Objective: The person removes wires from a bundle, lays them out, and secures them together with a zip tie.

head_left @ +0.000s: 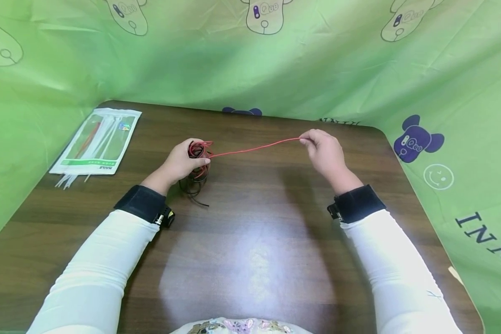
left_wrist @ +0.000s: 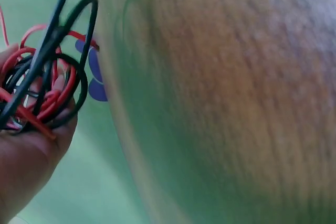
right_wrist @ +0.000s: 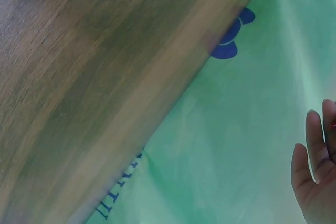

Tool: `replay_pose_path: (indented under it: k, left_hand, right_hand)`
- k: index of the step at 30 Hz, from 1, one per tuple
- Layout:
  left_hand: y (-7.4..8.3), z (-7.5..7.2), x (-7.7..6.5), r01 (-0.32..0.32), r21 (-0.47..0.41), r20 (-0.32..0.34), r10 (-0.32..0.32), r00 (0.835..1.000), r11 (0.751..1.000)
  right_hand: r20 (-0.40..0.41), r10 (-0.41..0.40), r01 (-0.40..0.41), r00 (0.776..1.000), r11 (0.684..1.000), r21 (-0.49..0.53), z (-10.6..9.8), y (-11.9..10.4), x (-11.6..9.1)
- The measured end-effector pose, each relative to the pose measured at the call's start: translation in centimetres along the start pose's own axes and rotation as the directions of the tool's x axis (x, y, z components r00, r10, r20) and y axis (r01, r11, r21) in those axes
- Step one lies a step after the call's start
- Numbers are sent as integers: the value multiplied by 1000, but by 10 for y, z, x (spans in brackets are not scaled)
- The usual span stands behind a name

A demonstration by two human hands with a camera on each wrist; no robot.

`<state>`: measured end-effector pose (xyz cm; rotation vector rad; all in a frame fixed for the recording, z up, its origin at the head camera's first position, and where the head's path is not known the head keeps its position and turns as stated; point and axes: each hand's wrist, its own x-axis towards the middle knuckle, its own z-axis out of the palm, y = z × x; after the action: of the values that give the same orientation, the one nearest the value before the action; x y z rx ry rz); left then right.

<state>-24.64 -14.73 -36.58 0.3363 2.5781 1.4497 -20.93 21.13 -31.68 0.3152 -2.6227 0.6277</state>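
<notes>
My left hand (head_left: 183, 160) grips a tangled bundle of red and black wire (head_left: 199, 150), with its thumb across the near side. In the left wrist view the bundled wire (left_wrist: 44, 87) sits in the curled fingers, red and black loops crossing. A loose black end hangs below the hand. From the bundle a red wire (head_left: 254, 149) runs to the right, nearly straight and above the table. My right hand (head_left: 325, 153) pinches its far end between thumb and finger. Only part of the right hand (right_wrist: 320, 166) shows in the right wrist view, its other fingers extended.
A clear zip bag of white cable ties (head_left: 98, 139) lies at the table's back left, some tie ends sticking out. The brown wooden table (head_left: 242, 208) has a green printed curtain (head_left: 217, 60) along its back and sides. A small pale piece (head_left: 456, 274) shows at the right edge.
</notes>
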Motion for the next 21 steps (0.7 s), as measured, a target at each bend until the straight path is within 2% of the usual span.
replay_pose_path:
  k: [3, 7, 13, 17, 21]
  left_hand:
    - [0, -2, -1, 26, -47, 17, -26, 1000, 999]
    - [-1, -3, -3, 39, -69, -1, -39, 999, 997]
    - [-1, -3, -4, 35, -64, -80, -40, 996, 997]
    - [0, -4, -5, 23, -70, -99, -30, 995, 997]
    - [0, -4, -6, 4, -40, -101, -8, 995, 999]
  right_hand:
    - [-2, 22, -22, 1000, 1000, -17, 0, 3, 0]
    - [8, 37, -37, 999, 999, -24, 1, 6, -2]
    - [9, 42, -42, 999, 999, -11, 3, 7, -6]
    - [6, 44, -44, 999, 999, -8, 5, 9, -8]
    - [-10, 67, -67, 998, 998, -15, 4, 10, -7]
